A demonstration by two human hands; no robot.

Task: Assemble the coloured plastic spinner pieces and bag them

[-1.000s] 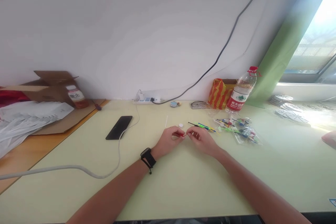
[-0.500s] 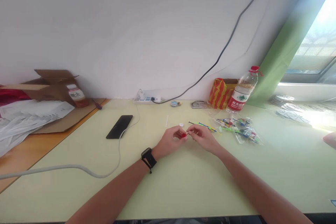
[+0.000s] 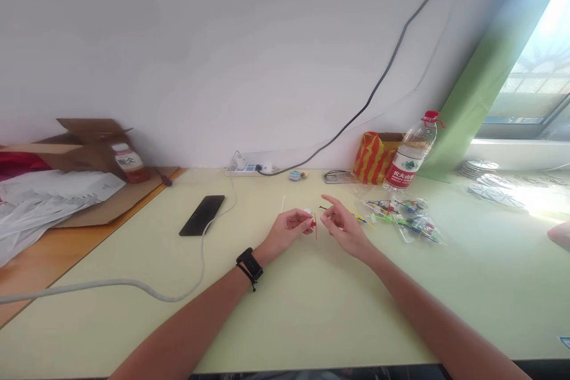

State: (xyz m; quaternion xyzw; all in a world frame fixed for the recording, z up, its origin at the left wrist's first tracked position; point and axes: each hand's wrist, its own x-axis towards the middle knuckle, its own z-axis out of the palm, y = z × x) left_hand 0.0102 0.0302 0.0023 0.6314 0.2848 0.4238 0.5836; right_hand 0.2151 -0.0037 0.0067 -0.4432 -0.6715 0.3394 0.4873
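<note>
Tabletop (image 3: 289, 309), pale green, is set against a plain wall; both bare hands are above its middle. Left hand (image 3: 285, 233) is closed, with thumb and fingertips pinching a small red part (image 3: 316, 228). A thin, straight red portion of that part stands roughly upright at the fingertips, in the gap between the two hands; its remaining shape is largely covered. Right hand (image 3: 346, 233) is apart from the part and just beside it: index finger extended, thumb separated from it, remaining fingers curled. Nothing is seen in its grasp.

A black wristwatch (image 3: 250, 263) is worn on the left wrist. Beyond the left hand lie a white disc (image 3: 307, 211), partly hidden, and a thin white stick (image 3: 283, 204). Loose coloured strips (image 3: 361, 219) show behind the right hand, partly obscured. Clear packets of coloured parts (image 3: 418, 222) lie farther right, near a red-labelled water bottle (image 3: 404, 163) and a red-and-yellow striped bag (image 3: 369, 159).

To the left, a black smartphone (image 3: 202, 215) lies flat, with a white cable (image 3: 202, 261) running just beside it. A power strip (image 3: 248, 171) sits at the wall.
</note>
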